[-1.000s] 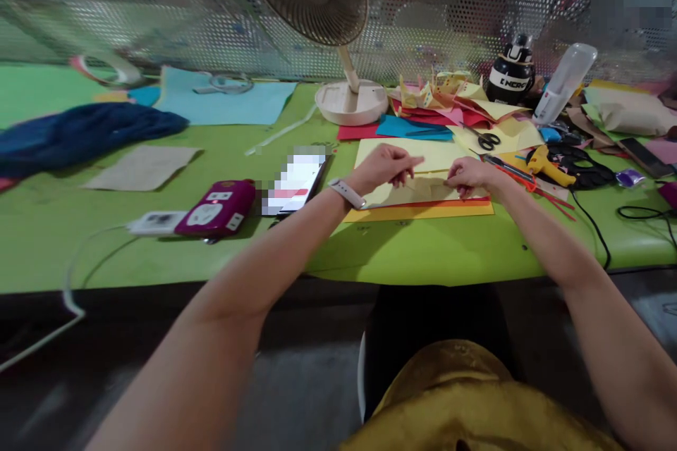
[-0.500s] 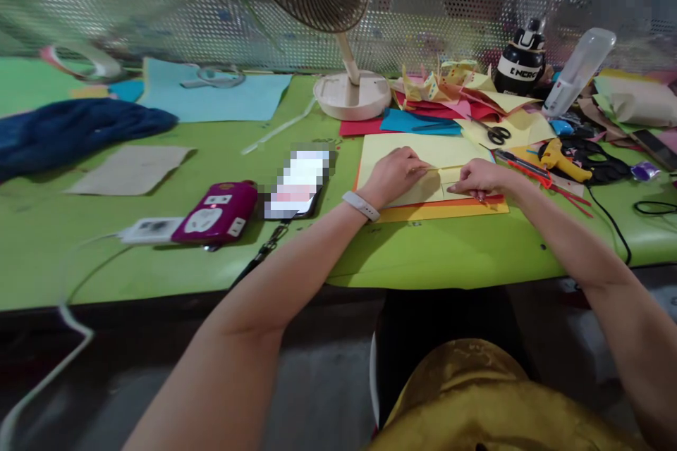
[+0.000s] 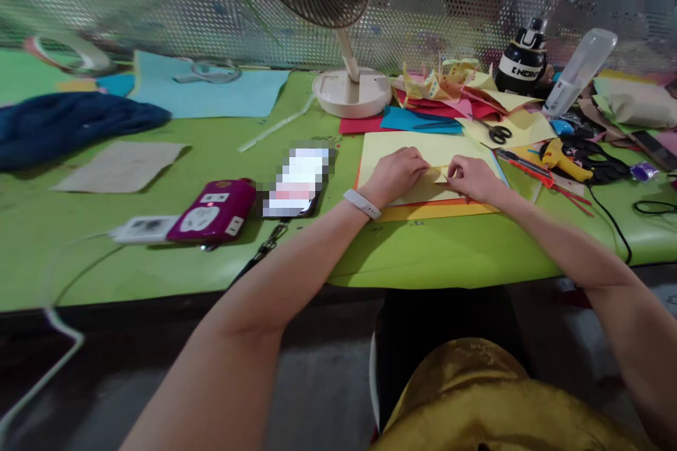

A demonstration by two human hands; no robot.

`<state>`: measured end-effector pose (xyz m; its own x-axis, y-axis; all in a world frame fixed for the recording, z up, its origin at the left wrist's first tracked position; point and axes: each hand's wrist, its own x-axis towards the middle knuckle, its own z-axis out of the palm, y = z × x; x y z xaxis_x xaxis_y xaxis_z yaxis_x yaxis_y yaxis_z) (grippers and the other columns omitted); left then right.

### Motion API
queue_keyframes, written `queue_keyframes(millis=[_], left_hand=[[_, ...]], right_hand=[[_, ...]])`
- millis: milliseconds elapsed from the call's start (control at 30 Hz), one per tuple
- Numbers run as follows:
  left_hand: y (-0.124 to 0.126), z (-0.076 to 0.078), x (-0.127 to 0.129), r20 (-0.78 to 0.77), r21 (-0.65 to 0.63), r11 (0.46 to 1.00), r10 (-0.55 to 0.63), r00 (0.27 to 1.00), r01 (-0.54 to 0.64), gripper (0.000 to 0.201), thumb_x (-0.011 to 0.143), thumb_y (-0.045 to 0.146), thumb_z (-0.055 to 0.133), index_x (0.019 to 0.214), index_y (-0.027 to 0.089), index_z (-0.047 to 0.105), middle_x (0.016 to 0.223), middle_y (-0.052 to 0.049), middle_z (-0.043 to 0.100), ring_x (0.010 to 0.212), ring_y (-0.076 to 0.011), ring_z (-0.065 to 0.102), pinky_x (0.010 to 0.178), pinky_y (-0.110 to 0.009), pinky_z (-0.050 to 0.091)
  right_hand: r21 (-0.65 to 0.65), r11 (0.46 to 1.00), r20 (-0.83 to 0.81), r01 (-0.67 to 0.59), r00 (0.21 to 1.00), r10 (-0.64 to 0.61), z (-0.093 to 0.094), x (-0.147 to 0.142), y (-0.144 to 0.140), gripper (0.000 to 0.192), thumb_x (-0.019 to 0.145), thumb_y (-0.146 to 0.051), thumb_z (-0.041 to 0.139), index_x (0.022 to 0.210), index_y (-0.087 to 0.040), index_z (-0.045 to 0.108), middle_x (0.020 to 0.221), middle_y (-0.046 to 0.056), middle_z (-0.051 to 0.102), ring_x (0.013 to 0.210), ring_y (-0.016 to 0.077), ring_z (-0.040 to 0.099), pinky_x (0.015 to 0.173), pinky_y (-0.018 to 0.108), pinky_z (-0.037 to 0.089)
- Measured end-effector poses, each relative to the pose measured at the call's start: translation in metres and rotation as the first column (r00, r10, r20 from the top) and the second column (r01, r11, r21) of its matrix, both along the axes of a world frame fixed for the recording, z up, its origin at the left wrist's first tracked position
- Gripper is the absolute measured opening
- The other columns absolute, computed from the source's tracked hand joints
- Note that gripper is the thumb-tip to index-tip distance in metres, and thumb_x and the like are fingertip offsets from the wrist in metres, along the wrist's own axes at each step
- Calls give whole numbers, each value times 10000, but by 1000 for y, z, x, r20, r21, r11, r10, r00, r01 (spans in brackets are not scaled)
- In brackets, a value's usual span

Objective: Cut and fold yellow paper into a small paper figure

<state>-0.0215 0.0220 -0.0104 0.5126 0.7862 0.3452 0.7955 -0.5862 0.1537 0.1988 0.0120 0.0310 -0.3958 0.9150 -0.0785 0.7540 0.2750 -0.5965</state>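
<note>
Between my two hands is a small piece of folded yellow paper [image 3: 438, 173], just above a stack of paper sheets. My left hand [image 3: 400, 173], with a pale band on its wrist, pinches the paper's left end. At the right end, my right hand [image 3: 475, 177] has thumb and forefinger closed on it. Under both hands lies a pale yellow sheet [image 3: 383, 144], with orange sheets [image 3: 407, 212] showing along its near edge. My fingers hide much of the small folded piece.
Behind the stack are coloured papers [image 3: 420, 120], black scissors [image 3: 498, 134] and a fan [image 3: 352, 93]. A craft knife [image 3: 526, 164] and a yellow glue gun [image 3: 568, 161] lie right. To the left are a phone [image 3: 299, 183] and a purple power adapter [image 3: 214, 211].
My right hand has shifted slightly up and left, and its fingers have come from lying over the sheet to pinching the folded piece. My left hand stays nearly in place.
</note>
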Motion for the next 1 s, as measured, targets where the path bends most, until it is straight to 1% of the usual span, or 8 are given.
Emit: queue_keyframes(millis=[100, 167, 267, 367, 467, 633, 800, 1000], left_hand=[[-1, 0, -1, 25, -29, 1000, -8, 1000, 9, 324, 1018, 264, 500, 1032, 154, 804, 1051, -134, 748, 991, -253, 684, 813, -339, 529], [-4, 3, -1, 8, -38, 999, -29, 1000, 29, 332, 1022, 289, 499, 1037, 159, 804, 1058, -132, 748, 986, -249, 688, 798, -332, 523], [-10, 9, 0, -39, -46, 997, -56, 998, 54, 381, 1043, 354, 469, 1041, 168, 802, 1076, -130, 745, 992, -250, 686, 789, -332, 517], [-14, 14, -1, -53, -80, 994, -75, 996, 71, 386, 1048, 360, 453, 1048, 185, 797, 1114, -121, 739, 1018, -245, 680, 802, -333, 516], [-14, 15, -2, -50, -98, 992, -81, 995, 76, 333, 1030, 306, 484, 1058, 195, 797, 1125, -115, 736, 1030, -239, 675, 817, -329, 514], [-14, 18, -5, -107, -72, 996, -62, 992, 55, 342, 1024, 248, 475, 1131, 204, 797, 1110, -110, 743, 1034, -240, 673, 809, -322, 512], [-15, 22, -6, -141, -104, 993, -70, 988, 56, 321, 1016, 247, 498, 1106, 187, 800, 1086, -109, 749, 1014, -235, 678, 799, -313, 504], [-20, 28, -5, -169, -152, 987, -78, 983, 52, 310, 1006, 240, 492, 1027, 189, 797, 1111, -99, 743, 1018, -214, 683, 801, -296, 493]], right_hand=[[225, 973, 13, -42, 999, 40, -6, 2, 3, 191, 898, -244, 711, 1084, -200, 706, 807, 7, 753, 702, 167, 649, 679, 277, 404], [260, 959, 8, -109, 994, 111, -9, 5, 6, 136, 902, -259, 709, 1021, -206, 750, 874, 22, 760, 769, 172, 645, 697, 281, 390], [218, 960, -16, -174, 983, 181, -10, 10, 9, 124, 897, -300, 721, 879, -197, 788, 876, 32, 748, 773, 168, 628, 703, 286, 388], [171, 967, -50, -188, 979, 199, -11, 12, 11, 143, 889, -292, 720, 922, -184, 808, 867, 34, 735, 756, 162, 608, 708, 286, 392], [183, 959, -51, -215, 972, 228, -13, 11, 12, 168, 891, -275, 706, 983, -180, 811, 893, 40, 729, 765, 161, 597, 715, 285, 388], [207, 939, -9, -274, 959, 282, -15, 12, 13, 127, 896, -267, 712, 910, -203, 821, 876, 42, 709, 805, 175, 607, 719, 287, 373], [246, 938, -46, -246, 963, 264, -15, 17, 16, 127, 893, -286, 721, 906, -210, 822, 867, 38, 703, 788, 178, 605, 726, 292, 381], [175, 961, -117, -213, 965, 235, -13, 17, 14, 178, 877, -338, 720, 827, -183, 792, 842, 43, 700, 768, 169, 586, 723, 301, 389]])
